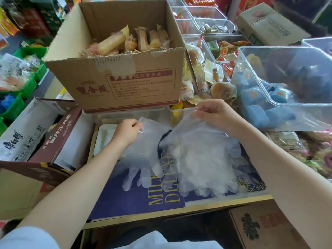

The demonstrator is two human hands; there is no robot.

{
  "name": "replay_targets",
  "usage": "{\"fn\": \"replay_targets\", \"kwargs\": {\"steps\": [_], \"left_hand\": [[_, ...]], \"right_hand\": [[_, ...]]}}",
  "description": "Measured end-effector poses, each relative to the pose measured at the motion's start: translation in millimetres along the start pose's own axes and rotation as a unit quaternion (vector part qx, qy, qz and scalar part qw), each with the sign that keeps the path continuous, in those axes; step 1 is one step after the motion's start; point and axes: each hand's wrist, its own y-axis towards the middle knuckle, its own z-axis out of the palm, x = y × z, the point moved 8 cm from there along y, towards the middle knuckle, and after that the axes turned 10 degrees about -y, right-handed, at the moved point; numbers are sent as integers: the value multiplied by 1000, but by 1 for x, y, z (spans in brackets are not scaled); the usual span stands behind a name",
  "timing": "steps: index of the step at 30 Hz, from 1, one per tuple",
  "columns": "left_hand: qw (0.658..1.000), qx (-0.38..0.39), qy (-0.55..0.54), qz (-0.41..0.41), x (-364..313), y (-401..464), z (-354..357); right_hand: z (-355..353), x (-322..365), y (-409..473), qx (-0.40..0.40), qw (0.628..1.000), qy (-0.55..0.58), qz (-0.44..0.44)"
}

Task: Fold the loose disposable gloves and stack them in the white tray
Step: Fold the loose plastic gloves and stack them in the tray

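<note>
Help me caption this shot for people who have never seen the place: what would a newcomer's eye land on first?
First, the two bare hands at the centre: the left hand pinches the cuff of one clear glove, and the right hand lifts a bunch of gloves over a dark blue box. Just behind them stands an open cardboard box of wrapped snacks. The white tray peeks out beside the left wrist.

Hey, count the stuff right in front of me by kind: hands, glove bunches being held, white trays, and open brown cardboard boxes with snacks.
Hands: 2, left hand and right hand
Glove bunches held: 2, single glove and thicker glove bunch
White tray: 1
Cardboard box: 1
Total: 6
</note>
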Motion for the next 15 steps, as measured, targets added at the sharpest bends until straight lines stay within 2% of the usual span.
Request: {"fn": "replay_targets", "kwargs": {"steps": [3, 5, 7, 11, 15], "left_hand": [[998, -5, -50, 23, -16, 1, -3], [995, 7, -98, 35, -31, -4, 0], [987, 29, -154, 35, -45, -12, 9], [973, 81, -211, 53, -66, -29, 24], [951, 139, -266, 75, -82, -42, 29]], "right_hand": [[24, 17, -6, 132, 991, 19, -12], [38, 24, -8, 171, 985, -12, -25], [46, 25, -4, 141, 989, -31, -22], [42, 22, 4, -21, 989, -132, -56], [37, 19, 4, -63, 983, -157, -74]]}}
